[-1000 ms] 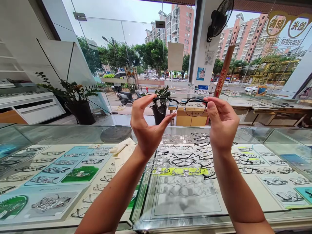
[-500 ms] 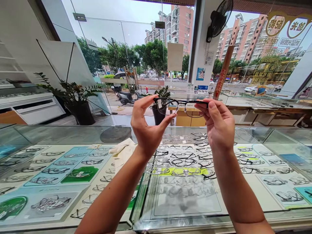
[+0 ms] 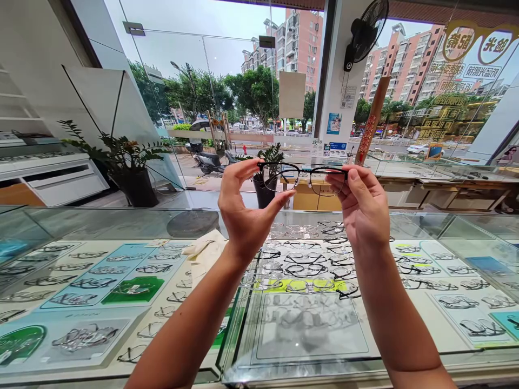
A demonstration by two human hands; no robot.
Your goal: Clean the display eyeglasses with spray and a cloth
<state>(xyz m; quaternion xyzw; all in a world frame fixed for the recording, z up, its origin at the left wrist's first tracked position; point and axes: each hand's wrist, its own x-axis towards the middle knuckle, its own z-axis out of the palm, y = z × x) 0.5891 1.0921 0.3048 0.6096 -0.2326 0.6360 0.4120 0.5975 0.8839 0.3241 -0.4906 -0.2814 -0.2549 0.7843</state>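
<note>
A pair of black-rimmed glasses (image 3: 305, 178) is held up at chest height above a glass display counter (image 3: 308, 346). My left hand (image 3: 242, 216) pinches the left lens rim between thumb and fingers. My right hand (image 3: 365, 208) grips the right end of the frame with its fingertips. The lenses face away from me, toward the shop window. Under the counter glass lie several rows of spectacle frames (image 3: 304, 265).
A cream cloth (image 3: 203, 246) lies on the counter near my left wrist. Potted plants stand at the left (image 3: 125, 162) and behind the glasses (image 3: 267, 183). A wall fan (image 3: 365, 27) hangs above. More glass counters run along the right.
My right hand has shifted slightly left and its fingers have slid inward along the frame's top. The glasses stay at about the same height.
</note>
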